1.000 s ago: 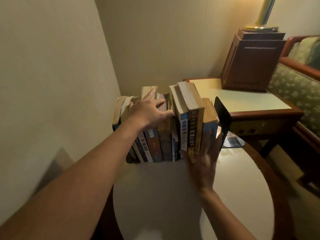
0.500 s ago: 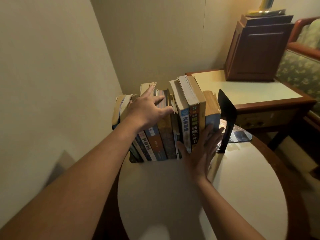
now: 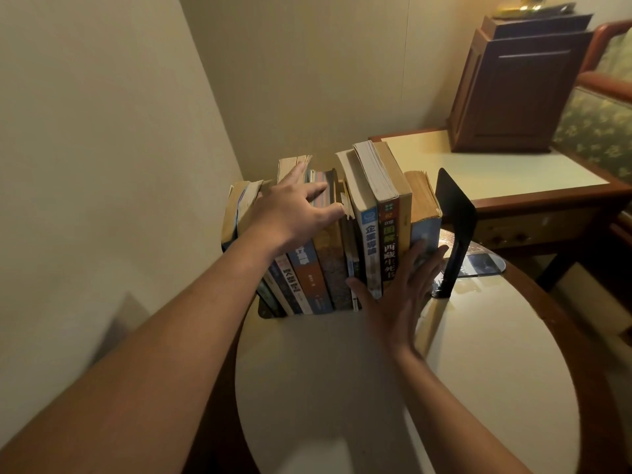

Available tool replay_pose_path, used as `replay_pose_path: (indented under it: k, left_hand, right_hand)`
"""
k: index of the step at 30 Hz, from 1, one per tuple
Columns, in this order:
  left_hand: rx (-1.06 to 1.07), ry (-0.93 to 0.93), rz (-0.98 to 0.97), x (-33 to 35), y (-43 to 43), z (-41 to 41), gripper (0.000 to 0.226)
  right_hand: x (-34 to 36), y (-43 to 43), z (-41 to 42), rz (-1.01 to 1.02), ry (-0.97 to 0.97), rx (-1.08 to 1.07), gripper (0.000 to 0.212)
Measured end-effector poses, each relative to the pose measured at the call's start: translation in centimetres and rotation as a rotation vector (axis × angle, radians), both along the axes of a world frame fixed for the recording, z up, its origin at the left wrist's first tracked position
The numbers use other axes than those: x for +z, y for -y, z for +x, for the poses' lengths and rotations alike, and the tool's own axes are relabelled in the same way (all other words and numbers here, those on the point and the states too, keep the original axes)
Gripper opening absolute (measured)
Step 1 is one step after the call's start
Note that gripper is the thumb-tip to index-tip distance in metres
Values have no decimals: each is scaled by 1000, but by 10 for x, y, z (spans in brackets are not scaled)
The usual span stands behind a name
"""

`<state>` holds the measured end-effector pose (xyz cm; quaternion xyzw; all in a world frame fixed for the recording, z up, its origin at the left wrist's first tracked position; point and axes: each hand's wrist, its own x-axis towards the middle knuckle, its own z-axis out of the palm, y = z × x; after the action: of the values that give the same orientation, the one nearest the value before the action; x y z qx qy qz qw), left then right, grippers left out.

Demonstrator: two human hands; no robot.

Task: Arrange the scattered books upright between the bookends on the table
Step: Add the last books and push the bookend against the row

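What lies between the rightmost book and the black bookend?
Nothing: in the head view a narrow bare gap separates the rightmost book and black bookend.

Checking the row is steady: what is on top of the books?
The left hand rests across the tops of the left-side books, fingers spread. The book tops beneath its palm are hidden.

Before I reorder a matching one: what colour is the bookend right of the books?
The bookend is black, clearest in head view.
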<state>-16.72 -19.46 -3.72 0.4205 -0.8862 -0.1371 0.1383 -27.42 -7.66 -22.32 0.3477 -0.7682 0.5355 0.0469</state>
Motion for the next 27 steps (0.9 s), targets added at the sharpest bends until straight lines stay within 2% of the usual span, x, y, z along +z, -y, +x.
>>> replay_pose_path:
  k: [9, 22, 25, 27]
  left_hand:
    - [13, 14, 1, 1, 0, 1, 85]
    - [-7, 29, -7, 0, 2, 1, 81]
    - [-15, 96, 10, 0, 8, 2, 85]
    - [-29, 178, 12, 3, 14, 2, 88]
  right_hand:
    - [2, 3, 3, 3, 15, -41, 122]
    - [-6, -2, 0, 9, -61, -26, 122]
    - [-7, -2, -2, 1, -92, -44, 120]
    - [-3, -2, 2, -40, -61, -70, 109]
